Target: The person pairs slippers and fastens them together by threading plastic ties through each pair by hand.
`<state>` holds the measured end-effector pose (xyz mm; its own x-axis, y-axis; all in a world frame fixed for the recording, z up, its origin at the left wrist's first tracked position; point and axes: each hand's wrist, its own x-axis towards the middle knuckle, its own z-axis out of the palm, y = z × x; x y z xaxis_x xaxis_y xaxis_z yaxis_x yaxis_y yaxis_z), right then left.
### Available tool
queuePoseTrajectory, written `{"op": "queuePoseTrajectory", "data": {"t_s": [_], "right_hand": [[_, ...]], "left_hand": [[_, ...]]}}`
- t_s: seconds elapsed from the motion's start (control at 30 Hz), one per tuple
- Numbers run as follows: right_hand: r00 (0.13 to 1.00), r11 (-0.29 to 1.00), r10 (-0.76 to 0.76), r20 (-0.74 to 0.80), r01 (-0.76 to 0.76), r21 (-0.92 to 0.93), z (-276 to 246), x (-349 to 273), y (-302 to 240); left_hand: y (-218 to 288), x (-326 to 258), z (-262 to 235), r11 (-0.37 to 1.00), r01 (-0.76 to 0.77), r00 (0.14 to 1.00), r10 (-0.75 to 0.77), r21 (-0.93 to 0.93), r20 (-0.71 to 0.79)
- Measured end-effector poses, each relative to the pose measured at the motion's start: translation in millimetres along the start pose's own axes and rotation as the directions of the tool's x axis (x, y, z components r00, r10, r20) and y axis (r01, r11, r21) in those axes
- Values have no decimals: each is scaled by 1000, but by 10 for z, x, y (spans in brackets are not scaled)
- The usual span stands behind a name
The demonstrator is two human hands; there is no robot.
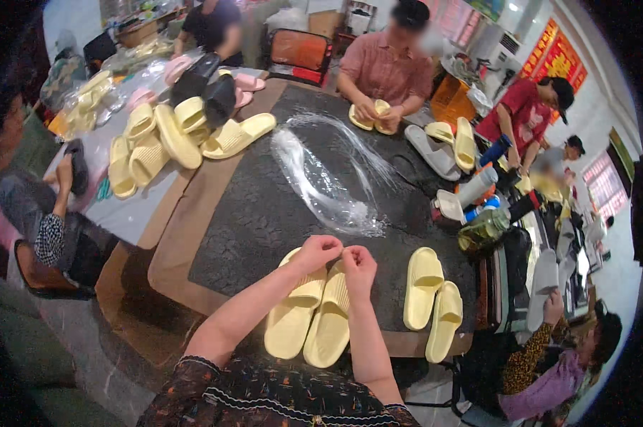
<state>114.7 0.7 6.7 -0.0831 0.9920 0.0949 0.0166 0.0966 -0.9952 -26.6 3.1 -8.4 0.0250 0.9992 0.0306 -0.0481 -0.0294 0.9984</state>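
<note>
A pair of pale yellow slippers stands side by side at the near table edge, the left slipper (287,333) and the right slipper (328,336) with ribbed straps. Over their straps, my left hand (320,250) and my right hand (359,270) meet, fingertips pinched close together. Whatever is between the fingers is too small to make out. Beyond my hands lies a long loose bundle of thin, clear-white strands (314,181). To the right of my right hand rests another yellow pair, with one slipper (422,285) slightly ahead of the other (446,320).
Yellow slippers (177,135) pile up on the grey table at the left, with pink and black ones behind. A co-worker (389,67) handles slippers across the table. Bottles and a jar (481,231) crowd the right edge. Other people sit on both sides.
</note>
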Motion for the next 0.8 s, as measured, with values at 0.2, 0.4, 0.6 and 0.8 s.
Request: {"op": "queuePoseTrajectory", "data": {"t_s": [0.2,0.4,0.6,0.8], "right_hand": [[989,988,-130,-70,124,-89,-22,-17,-33],[899,853,-424,-113,355,-382,-12,-113,-363],[944,893,-329,-14,306,-329,-225,-678,-792],[948,829,61,313,126,-545,-475,-1238,-846]], "left_hand": [[69,-44,134,970,-150,974,178,192,-138],[64,26,82,982,-140,958,166,126,-232],[-57,77,-66,986,-168,930,154,-16,-333],[402,-153,-428,958,-187,954,124,-220,-272]]}}
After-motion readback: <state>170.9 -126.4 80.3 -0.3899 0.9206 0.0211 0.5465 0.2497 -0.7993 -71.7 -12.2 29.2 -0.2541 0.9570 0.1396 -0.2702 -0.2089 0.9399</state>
